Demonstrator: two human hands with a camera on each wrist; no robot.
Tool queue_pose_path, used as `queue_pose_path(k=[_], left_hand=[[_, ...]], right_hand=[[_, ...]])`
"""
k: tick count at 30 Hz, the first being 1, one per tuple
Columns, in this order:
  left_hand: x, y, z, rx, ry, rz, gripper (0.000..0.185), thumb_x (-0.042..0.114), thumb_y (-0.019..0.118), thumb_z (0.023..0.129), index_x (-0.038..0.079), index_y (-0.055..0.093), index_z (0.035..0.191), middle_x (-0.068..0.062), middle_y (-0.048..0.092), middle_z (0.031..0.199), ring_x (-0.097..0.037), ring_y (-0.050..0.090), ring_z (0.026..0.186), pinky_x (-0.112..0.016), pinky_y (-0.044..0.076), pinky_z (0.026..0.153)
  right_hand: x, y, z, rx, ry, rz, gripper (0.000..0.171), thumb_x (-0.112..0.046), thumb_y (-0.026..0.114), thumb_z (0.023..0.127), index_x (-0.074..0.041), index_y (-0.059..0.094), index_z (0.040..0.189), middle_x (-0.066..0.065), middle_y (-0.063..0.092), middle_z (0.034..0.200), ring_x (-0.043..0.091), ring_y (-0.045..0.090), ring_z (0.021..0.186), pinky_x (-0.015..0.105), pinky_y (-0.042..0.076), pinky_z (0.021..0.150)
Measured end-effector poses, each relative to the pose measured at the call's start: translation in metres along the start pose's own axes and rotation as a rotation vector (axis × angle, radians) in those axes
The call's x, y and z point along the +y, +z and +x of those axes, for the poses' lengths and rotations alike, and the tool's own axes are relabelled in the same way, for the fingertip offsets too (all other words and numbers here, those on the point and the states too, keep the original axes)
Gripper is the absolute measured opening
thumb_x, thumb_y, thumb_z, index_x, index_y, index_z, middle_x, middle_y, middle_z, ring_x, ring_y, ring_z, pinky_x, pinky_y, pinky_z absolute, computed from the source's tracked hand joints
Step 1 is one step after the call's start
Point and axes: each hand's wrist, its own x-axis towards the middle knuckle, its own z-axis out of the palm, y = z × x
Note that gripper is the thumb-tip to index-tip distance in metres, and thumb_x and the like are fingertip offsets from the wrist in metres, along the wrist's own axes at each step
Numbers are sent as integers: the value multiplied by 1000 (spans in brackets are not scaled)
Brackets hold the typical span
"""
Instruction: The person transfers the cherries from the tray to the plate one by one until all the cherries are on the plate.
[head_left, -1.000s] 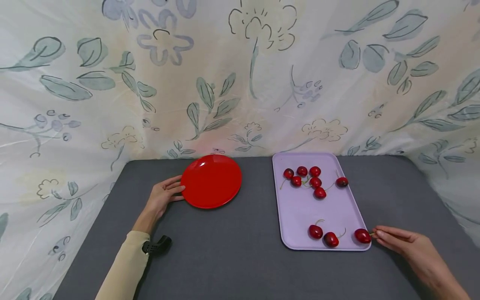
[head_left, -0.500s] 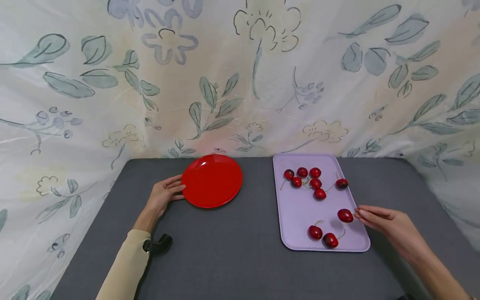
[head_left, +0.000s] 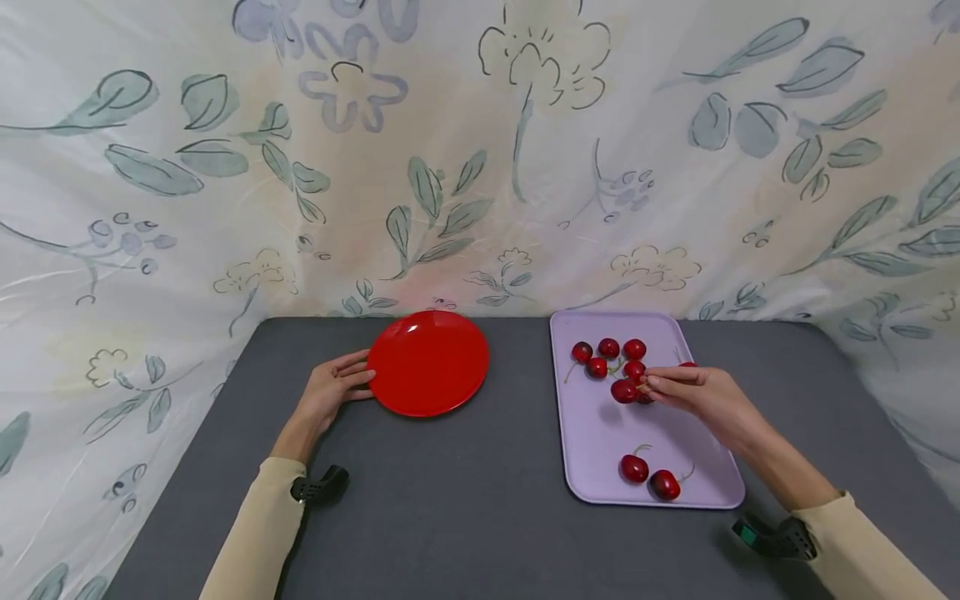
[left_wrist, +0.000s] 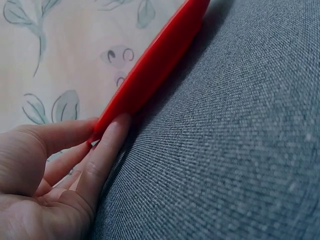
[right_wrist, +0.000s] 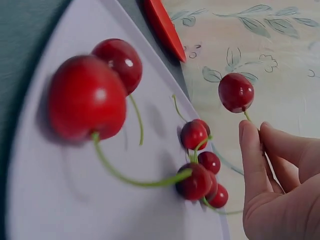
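Observation:
My left hand [head_left: 327,395] is at the left edge of a red plate [head_left: 429,365] and pinches its rim. In the left wrist view the thumb and a finger lie on either side of the plate [left_wrist: 150,75]. Over the lilac tray [head_left: 600,450], my right hand [head_left: 701,402] pinches a cherry [right_wrist: 236,93] by its stem. That cherry hangs above the tray, apart from the others. Below and behind it a group of several cherries [head_left: 608,347] lies toward the tray's far end, partly hidden by my right hand. Two cherries [head_left: 664,484] lie near the tray's front edge.
Plate and tray stand on a dark grey cloth [head_left: 517,467], with a strip of it between them. A floral curtain [head_left: 450,125] closes off the back of the table. The tray has a low raised rim.
From the tray's front right corner, my right hand has lifted the cherry and carried it left and away from me, over the tray. The left hand stays at the plate.

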Motion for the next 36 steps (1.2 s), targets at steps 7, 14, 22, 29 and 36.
queue_pose_path(k=[7,14,22,29,36], left_hand=[[-1,0,3,1,-4,7,58,12,67,94,1,44,146,-8,64,122,-11,70,93,-31,59,80],[-4,3,5,10,5,1,57,11,67,94,0,45,145,-10,64,123,-12,70,93,-32,59,79],[-3,6,9,-10,-4,-14,56,9,66,94,0,44,145,-12,63,125,-12,70,92,-32,59,79],[-2,6,9,-8,12,-2,57,10,67,94,0,45,145,-12,63,126,-12,70,93,-32,59,79],[-5,1,3,4,23,4,56,9,66,94,-1,45,144,-13,63,126,-12,70,94,-33,59,79]], right_hand=[[-9,20,19,-5,1,-10,49,-19,66,95,10,55,133,-3,73,106,12,70,99,28,52,92],[-19,43,43,-5,-33,126,51,-6,60,98,19,40,138,-4,72,99,8,70,92,31,51,93],[-36,59,71,-12,-57,248,32,-6,63,95,1,64,126,3,73,107,10,70,96,35,46,99],[-55,79,94,17,-23,347,55,-6,65,93,9,44,141,1,74,102,12,71,94,26,54,89],[-60,110,122,19,-88,450,48,1,63,93,12,47,137,5,74,99,15,71,92,37,43,102]])
